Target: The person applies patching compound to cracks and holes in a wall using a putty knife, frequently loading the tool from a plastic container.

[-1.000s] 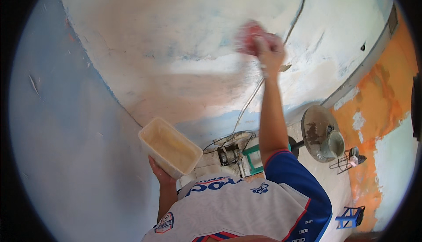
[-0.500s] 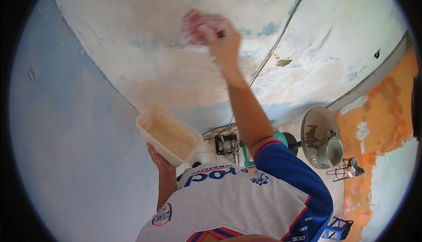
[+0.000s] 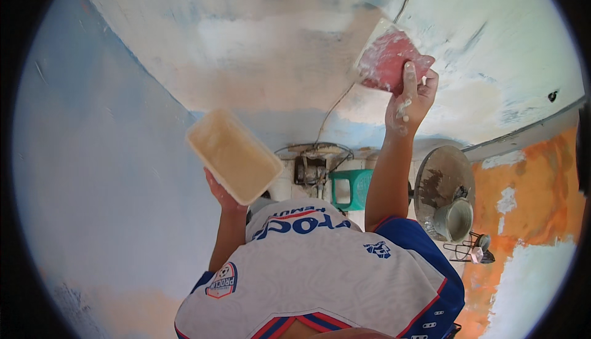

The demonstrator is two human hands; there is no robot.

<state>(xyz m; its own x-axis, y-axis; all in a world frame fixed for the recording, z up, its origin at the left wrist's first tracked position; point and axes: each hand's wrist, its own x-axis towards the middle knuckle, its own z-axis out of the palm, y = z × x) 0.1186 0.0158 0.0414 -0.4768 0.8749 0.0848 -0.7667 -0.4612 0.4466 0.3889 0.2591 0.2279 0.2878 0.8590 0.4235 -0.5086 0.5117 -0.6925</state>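
Note:
My right hand (image 3: pixel 411 102) is raised at the upper right. It grips a red putty spreader (image 3: pixel 386 61) smeared with white paste, thumb over its face. The spreader's pale edge is at or just in front of the whitish wall (image 3: pixel 265 50); whether it touches I cannot tell. White paste also sticks to my thumb and wrist. Lower left, my left hand (image 3: pixel 223 191) supports a rectangular, translucent plastic tub (image 3: pixel 220 117) from its lower side. The tub is tilted and beige inside; how much it holds is unclear. Most left fingers are hidden behind it.
A blue wall (image 3: pixel 104 173) stands close on my left. Low ahead are a small pump-like machine (image 3: pixel 309 171) with cables and a green plastic stool (image 3: pixel 354 189). To the right, a round table (image 3: pixel 440 167) bears a grey bucket (image 3: pixel 454 221), near a patchy orange wall (image 3: pixel 492 216).
My right hand has swung right and down with the spreader, from the wall's upper middle to near the crack. The tub has risen a little and turned slightly in my left hand.

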